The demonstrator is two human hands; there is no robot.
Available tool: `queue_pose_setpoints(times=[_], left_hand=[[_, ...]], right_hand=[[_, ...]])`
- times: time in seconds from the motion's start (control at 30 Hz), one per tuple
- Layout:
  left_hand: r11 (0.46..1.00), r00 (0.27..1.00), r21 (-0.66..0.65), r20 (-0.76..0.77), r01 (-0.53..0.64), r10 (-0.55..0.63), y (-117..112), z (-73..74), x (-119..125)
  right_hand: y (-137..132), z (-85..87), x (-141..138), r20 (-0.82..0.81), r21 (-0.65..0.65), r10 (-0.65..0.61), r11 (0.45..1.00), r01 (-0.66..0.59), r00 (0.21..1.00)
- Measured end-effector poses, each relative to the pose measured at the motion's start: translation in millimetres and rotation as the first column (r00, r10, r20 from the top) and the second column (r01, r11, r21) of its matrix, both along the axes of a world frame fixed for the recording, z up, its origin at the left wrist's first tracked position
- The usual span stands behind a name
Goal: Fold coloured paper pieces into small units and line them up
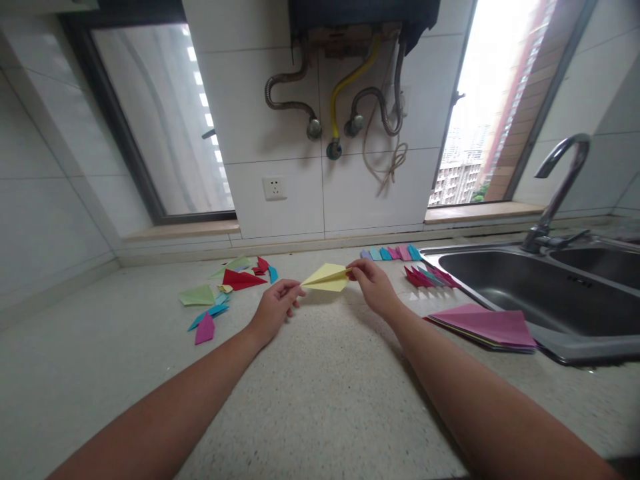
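A yellow folded paper (326, 277) is held just above the speckled countertop (320, 400), between both hands. My left hand (274, 311) pinches its left pointed tip with closed fingers. My right hand (371, 285) pinches its right end, fingers curled shut on the fold. Both forearms reach in from the bottom of the view.
Folded scraps in red, green, blue and magenta (225, 290) lie scattered to the left. A row of small folded pieces (391, 253) lines the back, with more red ones (427, 277) beside it. A stack of pink paper (487, 327) rests by the steel sink (545, 300) and tap (557, 193).
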State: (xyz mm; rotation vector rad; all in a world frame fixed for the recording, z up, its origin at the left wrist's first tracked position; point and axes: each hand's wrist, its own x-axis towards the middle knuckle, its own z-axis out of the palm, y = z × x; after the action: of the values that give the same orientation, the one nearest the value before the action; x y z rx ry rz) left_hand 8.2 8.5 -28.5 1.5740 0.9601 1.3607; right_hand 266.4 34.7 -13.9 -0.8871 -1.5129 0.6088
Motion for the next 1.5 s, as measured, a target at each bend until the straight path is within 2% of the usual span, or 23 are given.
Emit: queue_pose_setpoints(times=[0.13,0.27,0.43,0.63,0.77,0.93,1.13,1.33,1.5], left_hand=[[0.998,1.000,-0.054,-0.001,0.013,-0.013,2.2,-2.9,-2.5],[0.992,0.996,-0.104,-0.041,0.073,-0.077,4.3,-6.3,-2.9],[0.981,0.975,-0.132,-0.152,0.143,-0.162,2.5,-8.2,-0.8],[0.976,0.936,-0.147,-0.289,0.162,-0.199,-2.8,-4.9,0.2],[0.974,0.917,-0.132,-0.334,0.185,-0.219,-5.3,-2.8,0.4],[0.972,0.907,-0.119,-0.350,0.204,-0.233,-7.0,-1.0,1.6],[0.972,0.900,-0.119,-0.368,0.203,-0.233,-7.0,-1.6,1.9],[0.977,0.886,-0.096,-0.412,0.190,-0.213,-7.3,-1.8,1.8],[0.977,0.882,-0.092,-0.420,0.193,-0.214,-9.5,0.9,2.3]], right_hand=[[2.4,1.1,1.5,-0.166,-0.028,0.028,0.999,-0.033,0.986],[-0.8,5.9,2.0,-0.318,-0.063,0.052,0.995,-0.076,0.947],[-6.9,12.4,2.5,-0.402,-0.105,0.055,0.989,-0.106,0.914],[-14.5,17.4,1.9,-0.501,-0.173,0.136,0.952,-0.253,0.855],[-19.8,21.8,-0.1,-0.479,-0.197,0.182,0.931,-0.307,0.859],[-25.1,27.6,-2.9,-0.359,-0.244,0.223,0.915,-0.322,0.906],[-28.2,28.1,-5.8,-0.351,-0.262,0.289,0.883,-0.390,0.890],[-30.9,26.5,-9.2,-0.368,-0.287,0.273,0.876,-0.388,0.889],[-22.7,15.5,-13.5,-0.360,-0.310,0.161,0.908,-0.281,0.919]])
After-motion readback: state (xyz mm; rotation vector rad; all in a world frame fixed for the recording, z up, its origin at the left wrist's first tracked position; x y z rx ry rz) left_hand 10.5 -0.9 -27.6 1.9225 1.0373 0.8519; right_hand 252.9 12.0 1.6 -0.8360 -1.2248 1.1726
